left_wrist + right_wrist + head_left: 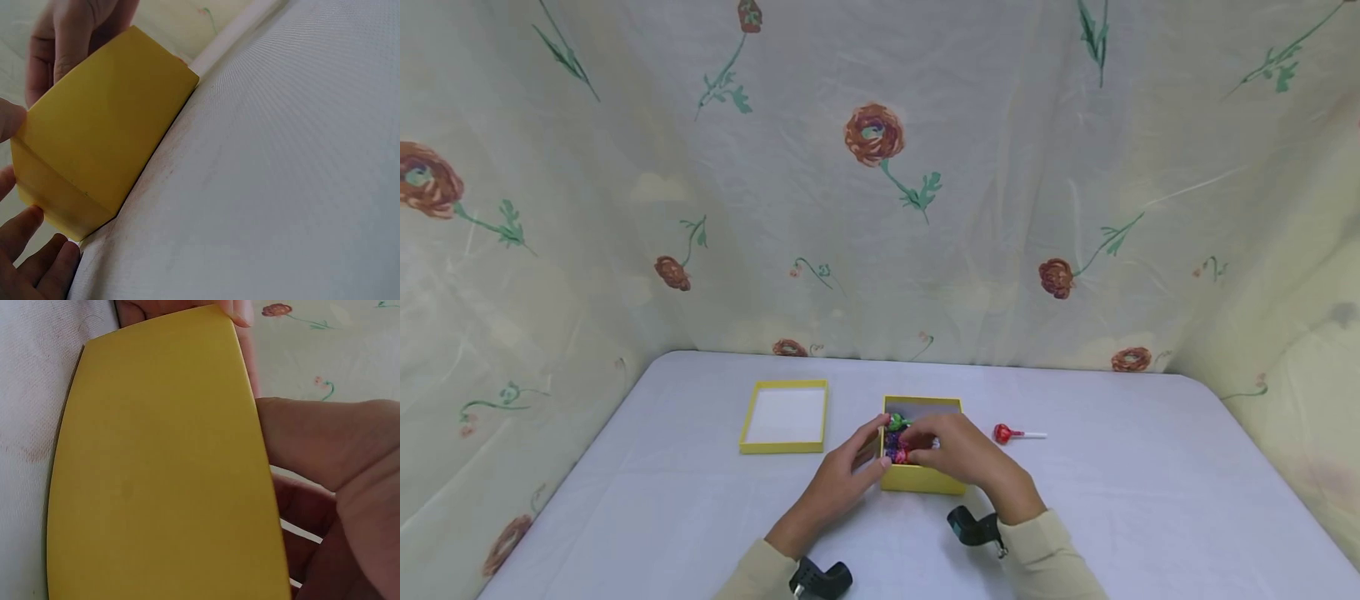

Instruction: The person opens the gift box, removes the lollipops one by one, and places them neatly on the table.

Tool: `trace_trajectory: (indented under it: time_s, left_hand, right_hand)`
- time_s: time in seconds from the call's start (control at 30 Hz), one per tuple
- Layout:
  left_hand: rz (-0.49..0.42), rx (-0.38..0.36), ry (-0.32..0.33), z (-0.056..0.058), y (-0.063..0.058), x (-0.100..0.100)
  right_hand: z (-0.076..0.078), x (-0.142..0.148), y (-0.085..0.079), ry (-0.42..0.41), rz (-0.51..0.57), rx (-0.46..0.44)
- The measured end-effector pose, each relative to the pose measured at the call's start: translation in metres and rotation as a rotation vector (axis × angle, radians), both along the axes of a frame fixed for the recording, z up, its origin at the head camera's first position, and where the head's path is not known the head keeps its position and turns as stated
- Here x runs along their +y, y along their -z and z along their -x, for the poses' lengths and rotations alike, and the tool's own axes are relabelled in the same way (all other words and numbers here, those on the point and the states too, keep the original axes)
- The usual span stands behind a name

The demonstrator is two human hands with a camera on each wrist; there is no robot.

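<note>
A yellow open box (922,478) stands on the table with several wrapped lollipops (895,423) in its left part, green, purple and pink-red. My left hand (842,479) holds the box's left side, thumb at the near corner and fingers along the side wall. Reaching in over the near right part, my right hand (958,450) has its fingers and thumb bent around a pink-red lollipop (900,457). In the right wrist view the yellow wall (156,456) hides these fingertips. Another red lollipop (1003,433) lies right of the box, its white stick pointing right.
A yellow-rimmed lid (782,447) with a white inside lies left of the box. White cloth covers the table (1150,483). Flower-patterned curtain (985,250) hangs behind and at both sides. Black wrist cameras (973,527) sit at both wrists.
</note>
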State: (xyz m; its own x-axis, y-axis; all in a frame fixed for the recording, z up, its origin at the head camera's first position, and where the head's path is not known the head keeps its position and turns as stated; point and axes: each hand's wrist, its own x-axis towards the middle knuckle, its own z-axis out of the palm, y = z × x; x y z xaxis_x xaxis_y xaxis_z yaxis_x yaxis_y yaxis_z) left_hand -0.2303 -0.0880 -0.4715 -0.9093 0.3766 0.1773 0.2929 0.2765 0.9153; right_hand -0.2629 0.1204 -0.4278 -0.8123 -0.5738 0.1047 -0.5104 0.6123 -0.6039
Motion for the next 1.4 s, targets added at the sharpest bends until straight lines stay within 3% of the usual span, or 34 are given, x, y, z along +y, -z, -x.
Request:
trace_trajectory:
  time_s: [0.2,0.33,0.53,1.03,1.3,1.4]
  left_hand:
    - [0.024,0.017,-0.006,0.013,0.023,-0.001]
    - [0.027,0.027,-0.004,0.015,0.027,-0.003]
    - [0.036,0.016,-0.008,0.015,0.027,-0.003]
    - [0.043,0.014,-0.013,0.015,0.027,-0.003]
    - [0.031,0.03,-0.007,0.015,0.028,-0.004]
    - [0.018,0.013,-0.005,0.008,0.014,-0.002]
  right_hand:
    - [0.004,-0.003,0.0,-0.005,-0.061,-0.036]
    - [0.005,-0.003,0.001,-0.015,-0.096,-0.051]
    - [0.005,-0.002,0.001,-0.027,-0.116,-0.073]
    - [0.007,-0.002,0.002,0.009,-0.029,-0.126]
    - [0.007,-0.001,0.005,0.013,-0.002,-0.101]
    - [0.005,-0.001,0.003,0.023,0.012,-0.108]
